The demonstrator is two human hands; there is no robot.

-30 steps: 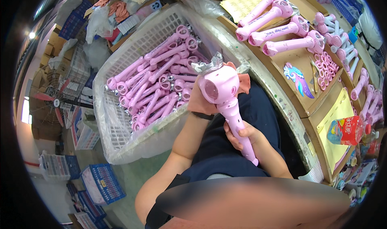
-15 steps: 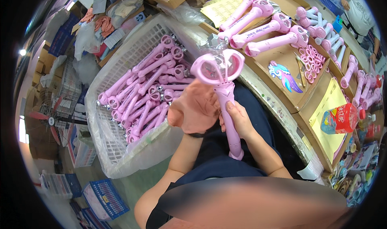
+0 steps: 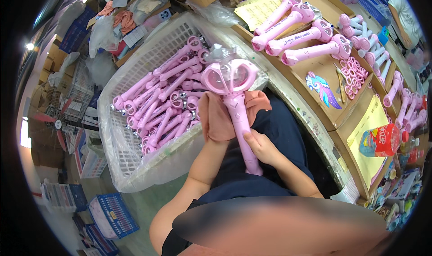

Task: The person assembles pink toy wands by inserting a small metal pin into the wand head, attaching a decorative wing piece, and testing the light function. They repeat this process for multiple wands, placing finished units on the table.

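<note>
A pink toy wand (image 3: 236, 112) stands tilted in front of me, its open ring head with clear plastic inside at the top. My right hand (image 3: 264, 149) wraps round the lower handle, thumb on the front. A salmon-coloured cloth (image 3: 214, 116) drapes over my left hand (image 3: 218, 143) and passes behind the wand's neck, showing on both sides. That hand's fingers are hidden under the cloth, which it holds against the wand. To the left, a white plastic basket (image 3: 112, 134) lined with clear film holds a heap of similar pink wands (image 3: 166, 94).
Along the right runs a worktable with cardboard trays (image 3: 315, 116) bearing several wands (image 3: 315, 51), pink rings (image 3: 353, 73) and a winged unicorn cutout (image 3: 323, 90). A red-labelled bottle (image 3: 382, 140) lies on yellow paper (image 3: 366, 134). A fan (image 3: 58, 124) stands far left; another person (image 3: 405, 19) is far right.
The wand has shifted slightly left and down. The cloth, earlier bunched at the wand's left, now spreads behind its neck to the right side as well. My right hand keeps its grip.
</note>
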